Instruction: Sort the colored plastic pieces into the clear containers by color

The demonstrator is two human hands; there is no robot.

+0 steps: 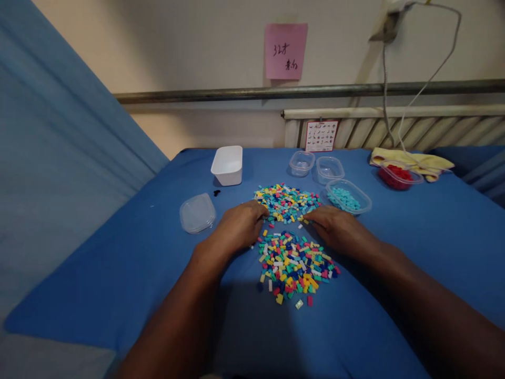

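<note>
Two heaps of small multicoloured toy building bricks lie on the blue cloth, a far heap (pixel 288 200) and a near heap (pixel 294 263). My left hand (pixel 246 221) is at the left edge of the far heap, its fingers curled down among the bricks. Whatever those fingers hold, if anything, is hidden. At the right edge of the same heap, my right hand (pixel 333 226) has its fingertips drawn together beside a few yellow bricks. I cannot make out what is between them. A clear tub of turquoise bricks (pixel 344 197) stands just beyond my right hand.
At the back are a white tub (pixel 228 166) and two clear tubs (pixel 302 163) (pixel 330 169). A clear lid (pixel 197 213) and small black pieces (pixel 216 193) lie left. Back right are a tub of red pieces (pixel 396 177) and a yellow cloth (pixel 412 158).
</note>
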